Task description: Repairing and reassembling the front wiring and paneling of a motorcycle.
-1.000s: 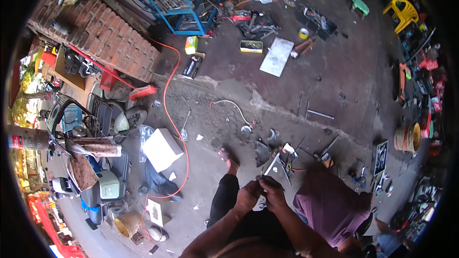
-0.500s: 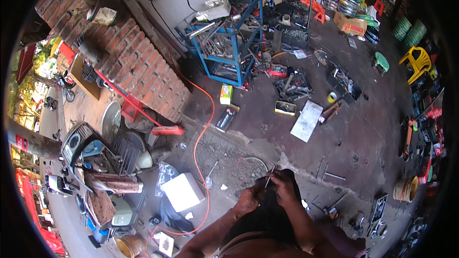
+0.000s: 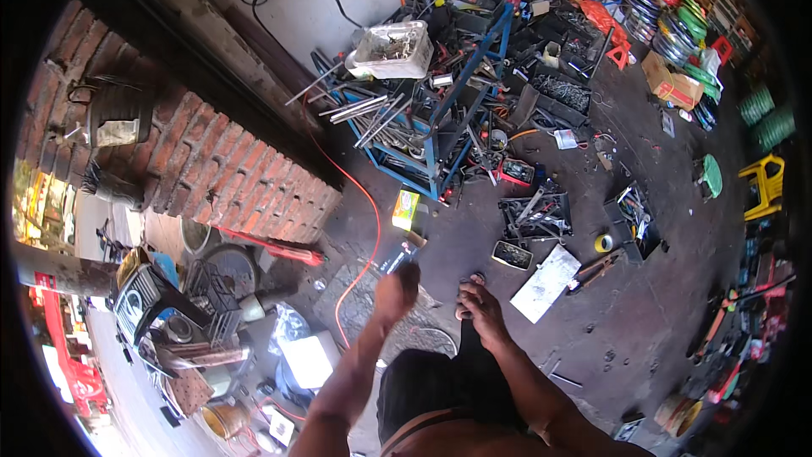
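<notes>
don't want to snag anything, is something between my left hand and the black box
Nothing visible: the left hand overlaps the black box in this view. The orange hose runs left of that box; the yellow-green box lies beyond it.

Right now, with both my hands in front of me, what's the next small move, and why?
Probably step a little to the right: a black box shows on the floor past your left hand, and an orange hose runs by its left side, so either could trip you.
</notes>
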Demonstrator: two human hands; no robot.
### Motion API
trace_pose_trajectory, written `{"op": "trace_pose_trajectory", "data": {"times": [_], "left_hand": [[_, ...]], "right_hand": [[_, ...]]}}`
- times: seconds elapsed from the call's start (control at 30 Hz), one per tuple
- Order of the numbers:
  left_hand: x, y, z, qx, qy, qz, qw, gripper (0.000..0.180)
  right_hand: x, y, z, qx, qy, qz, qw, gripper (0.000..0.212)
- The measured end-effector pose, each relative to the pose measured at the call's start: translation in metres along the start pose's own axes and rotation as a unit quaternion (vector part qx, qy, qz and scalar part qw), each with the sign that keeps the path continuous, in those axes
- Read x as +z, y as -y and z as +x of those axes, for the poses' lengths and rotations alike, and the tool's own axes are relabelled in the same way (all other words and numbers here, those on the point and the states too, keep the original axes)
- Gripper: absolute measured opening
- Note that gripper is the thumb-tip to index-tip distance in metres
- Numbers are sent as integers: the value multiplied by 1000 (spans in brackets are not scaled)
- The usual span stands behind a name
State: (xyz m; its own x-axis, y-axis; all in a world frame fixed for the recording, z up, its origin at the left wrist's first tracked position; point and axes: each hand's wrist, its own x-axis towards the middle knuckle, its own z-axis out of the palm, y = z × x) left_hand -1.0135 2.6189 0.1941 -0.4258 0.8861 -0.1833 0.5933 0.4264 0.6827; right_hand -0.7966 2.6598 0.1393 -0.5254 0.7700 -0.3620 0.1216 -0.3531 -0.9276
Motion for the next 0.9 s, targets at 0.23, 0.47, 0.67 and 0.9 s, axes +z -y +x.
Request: {"op": "trace_pose_trajectory", "data": {"times": [0.23, 0.47, 0.67, 0.9], "left_hand": [[-64, -47, 147, -94, -6, 79, 992, 27], [-83, -49, 233, -88, 26, 168, 981, 24], [-90, -48, 307, -86, 107, 217, 966, 23], [-58, -39, 354, -95, 43, 115, 988, 30]], "right_hand": [[-92, 44, 25, 233, -96, 5, 968, 19], [-180, 38, 57, 249, -224, 1, 942, 22], [-230, -45, 71, 206, -147, 145, 956, 17], [-182, 48, 200, 143, -11, -221, 965, 16]]}}
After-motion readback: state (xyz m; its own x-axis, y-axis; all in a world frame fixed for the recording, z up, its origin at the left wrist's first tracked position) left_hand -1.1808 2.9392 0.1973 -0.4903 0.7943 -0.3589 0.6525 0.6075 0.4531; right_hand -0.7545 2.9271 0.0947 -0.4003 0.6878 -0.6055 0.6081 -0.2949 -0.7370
